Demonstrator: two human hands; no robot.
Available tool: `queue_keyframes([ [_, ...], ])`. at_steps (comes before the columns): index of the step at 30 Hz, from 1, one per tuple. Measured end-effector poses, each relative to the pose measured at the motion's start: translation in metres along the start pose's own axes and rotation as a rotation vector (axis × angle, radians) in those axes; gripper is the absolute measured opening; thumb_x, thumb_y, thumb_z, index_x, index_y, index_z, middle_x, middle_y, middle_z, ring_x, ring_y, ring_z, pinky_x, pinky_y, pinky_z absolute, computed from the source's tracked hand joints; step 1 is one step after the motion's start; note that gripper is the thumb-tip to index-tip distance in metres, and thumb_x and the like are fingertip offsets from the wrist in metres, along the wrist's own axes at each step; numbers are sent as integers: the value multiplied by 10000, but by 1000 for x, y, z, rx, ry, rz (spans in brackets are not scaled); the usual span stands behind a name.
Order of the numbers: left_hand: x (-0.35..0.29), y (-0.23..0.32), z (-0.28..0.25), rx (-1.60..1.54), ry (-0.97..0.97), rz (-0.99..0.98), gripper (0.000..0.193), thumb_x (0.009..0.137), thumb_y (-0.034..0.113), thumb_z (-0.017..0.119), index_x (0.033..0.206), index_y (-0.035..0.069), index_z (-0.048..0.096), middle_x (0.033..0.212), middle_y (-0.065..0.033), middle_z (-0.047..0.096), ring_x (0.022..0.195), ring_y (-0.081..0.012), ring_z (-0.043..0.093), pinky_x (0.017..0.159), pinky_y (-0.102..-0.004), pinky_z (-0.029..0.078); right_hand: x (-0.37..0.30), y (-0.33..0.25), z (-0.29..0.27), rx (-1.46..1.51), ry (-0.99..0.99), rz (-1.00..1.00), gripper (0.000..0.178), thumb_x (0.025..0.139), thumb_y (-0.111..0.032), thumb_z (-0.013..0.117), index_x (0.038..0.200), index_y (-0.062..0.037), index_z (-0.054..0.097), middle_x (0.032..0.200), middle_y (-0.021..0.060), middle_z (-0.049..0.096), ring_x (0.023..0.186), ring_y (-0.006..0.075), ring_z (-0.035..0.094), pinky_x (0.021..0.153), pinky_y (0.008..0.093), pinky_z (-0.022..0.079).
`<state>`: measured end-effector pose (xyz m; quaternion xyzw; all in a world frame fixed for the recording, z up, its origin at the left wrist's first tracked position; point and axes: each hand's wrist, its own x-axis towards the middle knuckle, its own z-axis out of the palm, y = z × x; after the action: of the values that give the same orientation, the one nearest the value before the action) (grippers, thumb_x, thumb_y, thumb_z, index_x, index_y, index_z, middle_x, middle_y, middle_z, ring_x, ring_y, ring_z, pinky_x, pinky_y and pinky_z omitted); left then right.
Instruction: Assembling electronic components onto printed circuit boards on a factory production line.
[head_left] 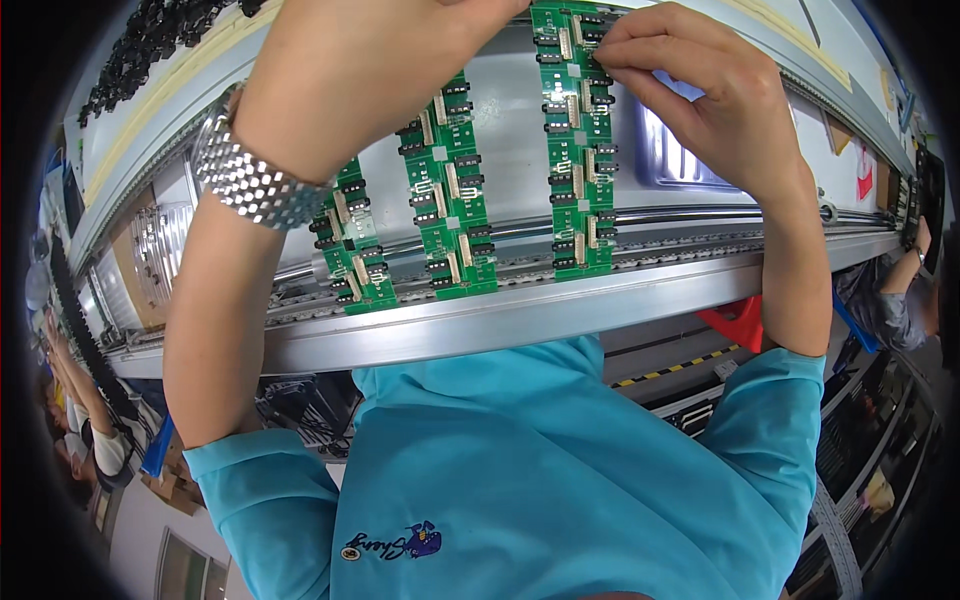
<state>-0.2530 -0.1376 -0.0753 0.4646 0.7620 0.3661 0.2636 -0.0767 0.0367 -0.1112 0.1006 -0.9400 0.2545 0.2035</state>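
Note:
Three green circuit boards lie side by side on a metal conveyor rail (520, 315): a left board (352, 250), a middle board (452, 190) and a right board (578, 150), each studded with small black connectors. My right hand (700, 95) pinches a small black connector against the right board's upper right edge. My left hand (360, 70), with a metal watch band (245, 180) on its wrist, reaches over the tops of the left and middle boards; its fingers are cut off by the frame's upper edge.
A heap of black connectors (150, 35) sits at the far upper left. Other people's arms show at the left edge (80, 400) and right edge (900, 290). A red part (740, 320) and striped floor tape lie below the rail.

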Motion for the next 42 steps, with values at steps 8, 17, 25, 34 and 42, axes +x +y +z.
queue_keyframes([
  [8,-3,5,7,458,2,41,105,805,-60,700,897,-66,752,812,-110,724,604,-159,596,570,-252,503,1,2,0,-75,-38,0,176,761,57,774,928,2,762,982,73,731,831,213,700,761,311,594],
  [17,3,-27,28,271,249,554,86,814,-31,698,878,-43,753,826,-109,730,622,-186,616,596,-280,512,-1,-4,3,104,69,55,167,817,23,720,980,1,748,953,93,683,735,198,631,656,279,524],
  [25,-7,-18,38,373,262,529,96,842,17,718,930,-1,752,909,-59,728,669,-189,634,639,-284,519,-6,6,0,111,122,48,184,838,19,681,1009,-5,744,943,93,663,706,186,598,627,267,487],
  [34,-6,-11,39,471,254,480,113,865,54,737,977,37,749,988,-13,727,724,-195,656,688,-290,528,-9,6,-5,118,115,62,179,858,-3,710,1032,4,752,955,88,699,744,172,620,652,259,502],
  [42,-5,-10,29,495,170,434,138,855,1,695,977,22,755,1038,-46,705,822,-228,660,776,-331,542,-1,-12,-31,85,-42,239,132,895,-27,741,1021,-5,770,958,60,689,758,152,580,670,251,478],
])
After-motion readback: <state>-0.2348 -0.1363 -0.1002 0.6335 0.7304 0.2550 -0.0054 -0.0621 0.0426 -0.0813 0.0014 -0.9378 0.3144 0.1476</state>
